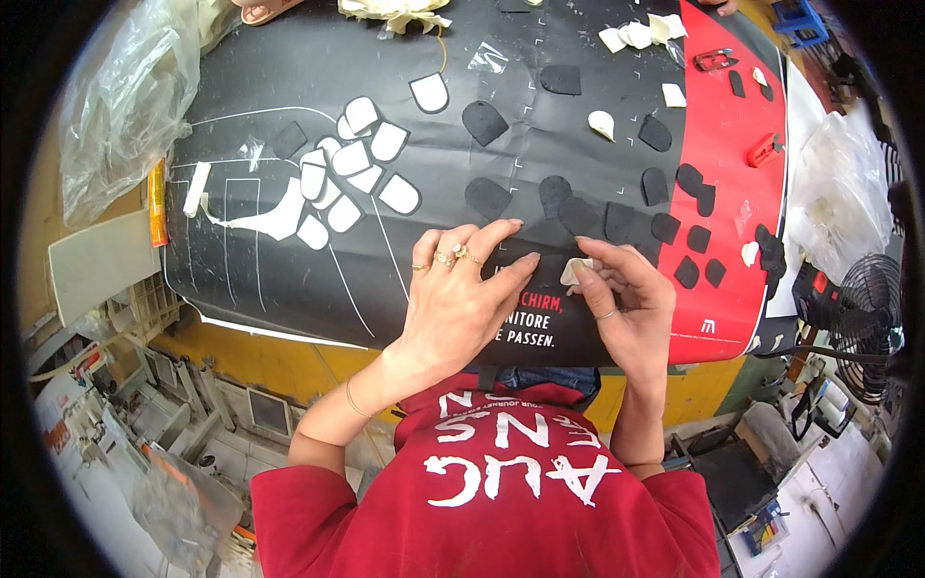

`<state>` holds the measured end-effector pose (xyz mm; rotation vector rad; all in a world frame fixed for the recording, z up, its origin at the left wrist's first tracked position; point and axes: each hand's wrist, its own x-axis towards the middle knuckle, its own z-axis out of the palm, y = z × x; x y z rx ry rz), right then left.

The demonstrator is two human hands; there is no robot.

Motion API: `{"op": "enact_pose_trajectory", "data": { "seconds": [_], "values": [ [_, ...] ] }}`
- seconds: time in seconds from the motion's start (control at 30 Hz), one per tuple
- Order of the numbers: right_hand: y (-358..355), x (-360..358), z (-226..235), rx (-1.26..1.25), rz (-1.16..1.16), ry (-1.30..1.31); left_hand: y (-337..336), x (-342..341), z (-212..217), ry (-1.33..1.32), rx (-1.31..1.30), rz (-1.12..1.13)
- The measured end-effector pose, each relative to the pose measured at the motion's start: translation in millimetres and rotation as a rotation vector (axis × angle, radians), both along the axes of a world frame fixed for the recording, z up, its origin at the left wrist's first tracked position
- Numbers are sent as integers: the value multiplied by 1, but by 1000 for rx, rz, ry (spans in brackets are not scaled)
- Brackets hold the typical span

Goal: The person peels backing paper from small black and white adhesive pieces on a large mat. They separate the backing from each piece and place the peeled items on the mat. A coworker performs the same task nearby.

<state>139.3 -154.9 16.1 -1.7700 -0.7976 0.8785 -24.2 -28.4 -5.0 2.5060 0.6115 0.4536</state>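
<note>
My right hand (631, 301) pinches a small cream scrap (575, 274) between thumb and fingers, just above the black sheet. To its left, my left hand (464, 289) rests low over the sheet with index finger and thumb apart. Whether a dark piece lies under its fingertips is hard to see, black on black. Beyond both hands lie loose black rounded patches (488, 198), among them a patch (555, 197) close to my left fingertips. A group of white-faced patches with black edges (399, 194) is spread to the left, some overlapping.
The black sheet (289, 96) has a red band (718, 299) at right, bearing black pieces and two red tools (766, 149). Cream scraps (636, 36) lie at the far right. Plastic bags (130, 125) hang over the left edge. A black fan (864, 308) stands right. Another person's hand shows top right.
</note>
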Motion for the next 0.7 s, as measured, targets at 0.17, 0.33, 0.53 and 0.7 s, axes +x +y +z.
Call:
{"op": "enact_pose_trajectory", "data": {
  "seconds": [0.17,0.33,0.53,0.7],
  "values": [
    [-1,-6,0,22,-91,-46,4,-4,1,-35,25,34],
    [0,-18,-3,78,-176,128,-2,-12,2,-40,-3,35],
    [11,-28,-13,68,-92,-79,-20,-16,-4,-27,70,92],
    [13,-33,-14,16,-82,-172,-24,-17,-10,-46,66,100]
  ]
}}
